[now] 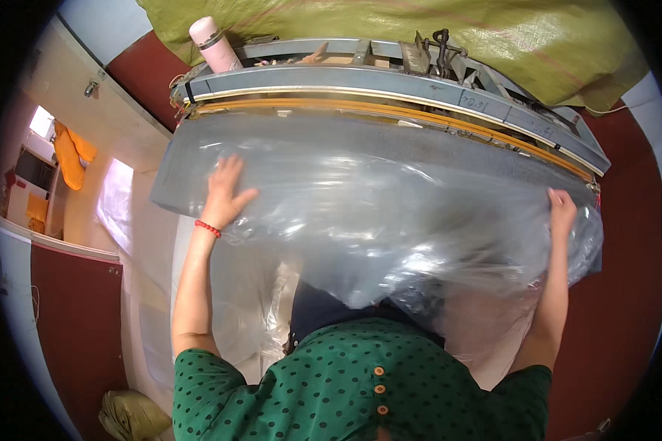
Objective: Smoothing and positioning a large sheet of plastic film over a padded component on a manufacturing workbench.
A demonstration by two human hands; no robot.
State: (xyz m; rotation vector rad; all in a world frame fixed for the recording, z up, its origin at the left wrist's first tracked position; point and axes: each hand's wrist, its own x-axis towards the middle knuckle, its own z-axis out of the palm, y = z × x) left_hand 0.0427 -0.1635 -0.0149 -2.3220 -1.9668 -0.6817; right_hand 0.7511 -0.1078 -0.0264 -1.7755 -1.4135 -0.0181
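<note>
The place looked like a workshop. A long grey metal machine frame (331, 76) with dark metal fittings (441, 57) stood beyond wide, clear plastic film (331, 195).

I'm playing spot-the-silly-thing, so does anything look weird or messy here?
The pink bottle looks a bit odd: it's tucked by the left end of a grey metal frame, not where bottles usually go. Its lean may be the curved lens. The plastic sheet is wrinkled and droops in front, but I see no spill.
</note>
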